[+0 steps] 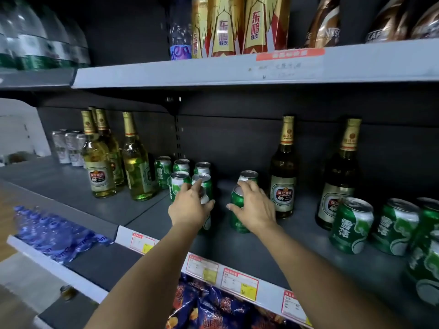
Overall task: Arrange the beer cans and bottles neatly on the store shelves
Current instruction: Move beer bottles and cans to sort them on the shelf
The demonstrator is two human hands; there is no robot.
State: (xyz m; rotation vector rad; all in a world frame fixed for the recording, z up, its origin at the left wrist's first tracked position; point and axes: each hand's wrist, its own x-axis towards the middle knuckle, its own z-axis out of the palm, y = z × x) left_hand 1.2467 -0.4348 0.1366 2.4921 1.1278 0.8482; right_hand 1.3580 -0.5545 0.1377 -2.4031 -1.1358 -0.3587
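Both hands reach onto the grey middle shelf (147, 210) of a store rack. The left hand (188, 207) has its grip curled around a green beer can (206, 200) at the front of a cluster of 5 more green cans (181, 179), which stand upright in short rows toward the back. The right hand (255, 207) rests over the top of another green can (238, 217), fingers curved down its side and thumb stretched out to the left; this can stands just right of the cluster, with 1 further can (248, 176) directly behind it.

Just right of that hand stands a dark brown beer bottle (283, 176), and a second brown bottle (337, 186) stands farther right, apart from it. Beside the second bottle, several green cans (351, 225) sit loosely at the shelf's right end. To the left of the cluster stand pale yellow beer bottles (137, 167), with silver cans (67, 148) behind them at the far left.

Price tags (239, 282) line the shelf's front edge. The upper shelf (166, 72) carries gold drink bottles (225, 27).
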